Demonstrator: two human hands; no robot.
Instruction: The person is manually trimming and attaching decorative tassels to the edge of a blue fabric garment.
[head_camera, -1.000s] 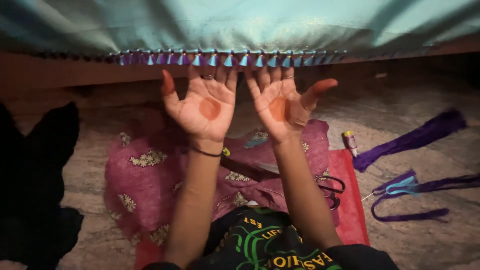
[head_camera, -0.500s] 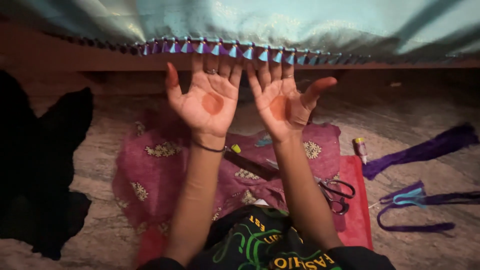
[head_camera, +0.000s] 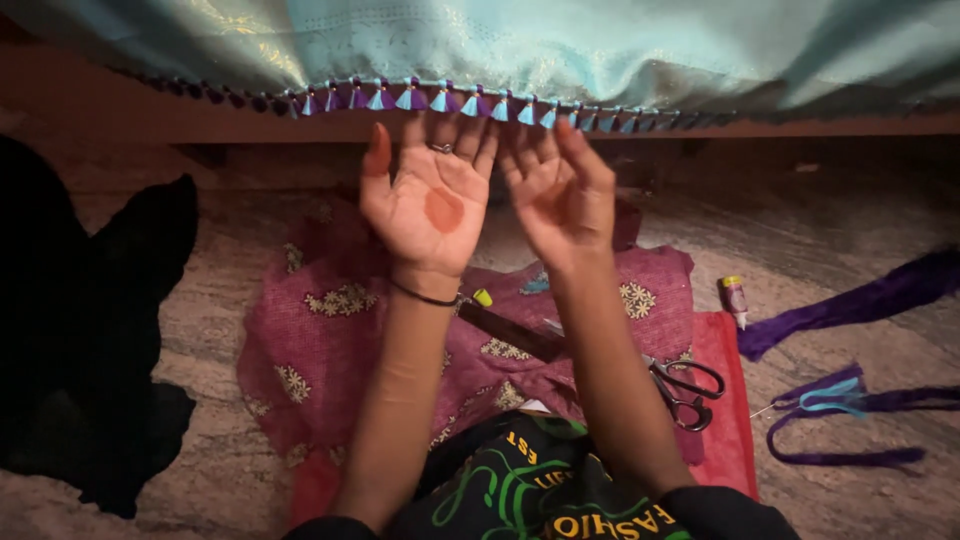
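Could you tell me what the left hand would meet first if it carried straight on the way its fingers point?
Probably the tassel fringe edging the teal cloth: the left hand points its fingers up at it, tips just below, though depth is unclear.

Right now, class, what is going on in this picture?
A person sits on the floor with both palms raised toward the tasselled edge of a pale blue cloth hanging overhead. The left hand is spread open, fingertips just under the tassels; the right hand has its fingers curled at the same edge. Neither hand clearly holds anything. Below the arms lies a pink cloth, with scissors, a small bottle and purple threads to the right.
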